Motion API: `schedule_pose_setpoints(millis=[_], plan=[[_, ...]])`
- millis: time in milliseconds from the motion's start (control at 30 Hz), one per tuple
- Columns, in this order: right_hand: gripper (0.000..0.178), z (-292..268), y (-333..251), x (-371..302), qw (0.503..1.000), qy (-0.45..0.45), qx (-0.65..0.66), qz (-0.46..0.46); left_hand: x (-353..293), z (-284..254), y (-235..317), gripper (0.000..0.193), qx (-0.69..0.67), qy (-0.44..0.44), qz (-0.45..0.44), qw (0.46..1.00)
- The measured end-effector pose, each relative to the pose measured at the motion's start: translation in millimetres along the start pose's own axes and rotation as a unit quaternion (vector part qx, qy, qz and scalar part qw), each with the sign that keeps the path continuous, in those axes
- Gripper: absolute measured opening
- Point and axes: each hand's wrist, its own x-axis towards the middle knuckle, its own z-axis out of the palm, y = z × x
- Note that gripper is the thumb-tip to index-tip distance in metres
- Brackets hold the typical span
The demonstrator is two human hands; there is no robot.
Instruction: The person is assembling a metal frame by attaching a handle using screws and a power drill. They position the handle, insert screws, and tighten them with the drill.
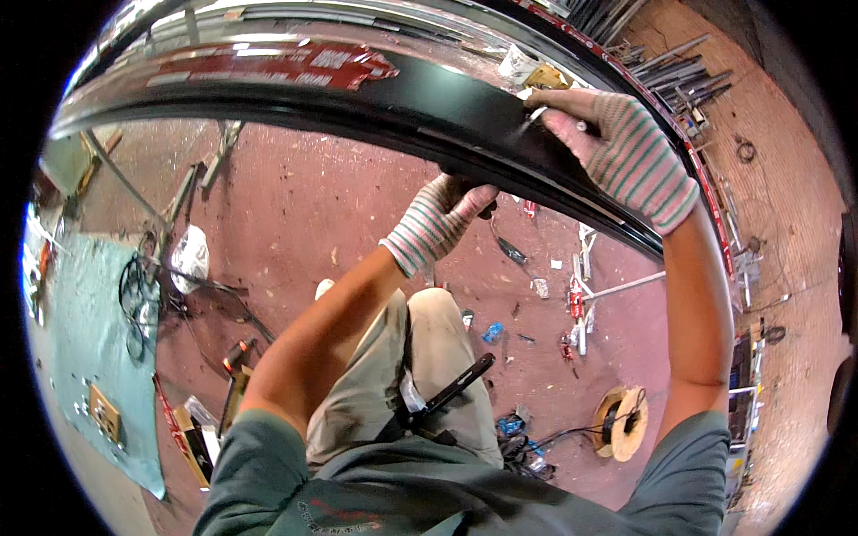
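Note:
A long black metal frame bar spans the view ahead of me, with red protective film peeling along its left part. My left hand, in a striped glove with bare fingertips, grips the bar's near lower edge; its fingers are partly hidden beneath. Above the bar's face is my right hand, gloved alike, its fingers closed around a slim, whitish, pen-like tool. The tool's tip is close to the black surface; whether it touches I cannot tell.
A cable spool stands on the reddish floor at right, near scattered scraps and blue wrappers. At left lie a teal sheet, black cable and a white plastic bag. Metal lengths are piled at far right.

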Motion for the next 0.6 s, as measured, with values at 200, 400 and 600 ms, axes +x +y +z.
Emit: schedule_pose_setpoints(millis=[200,400,600], plan=[[0.027,4.7,-9.7,-4.4,0.998,-0.023,0.043,0.040,0.6,2.9,15.6,0.046,-0.008,-0.020,-0.023,0.999],[0.028,12.2,-7.0,-3.9,0.999,-0.026,0.010,0.041,-3.6,8.0,1.5,0.046,-0.164,-0.013,-0.021,0.986],[0.028,5.9,-13.7,-31.0,0.982,0.174,-0.067,0.037,-13.1,41.8,28.8,0.043,-0.415,0.038,-0.109,0.902]])
